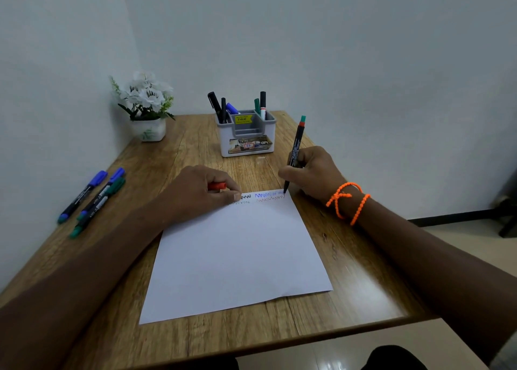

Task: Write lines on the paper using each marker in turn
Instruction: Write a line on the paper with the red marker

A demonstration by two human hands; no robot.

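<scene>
A white sheet of paper (237, 252) lies on the wooden table (363, 280). Zigzag lines in black, blue and thin red run along its top edge (265, 196). My right hand (310, 171) grips a black-barrelled marker (295, 151) with a red band and green end, its tip touching the paper's top right corner. My left hand (195, 190) rests on the paper's top left part and holds a red cap (217, 186) in its curled fingers.
Three capped markers, two blue and one green (92, 199), lie at the table's left edge. A grey and white organiser (247, 134) with several markers stands at the back centre. A white flower pot (148, 109) sits back left.
</scene>
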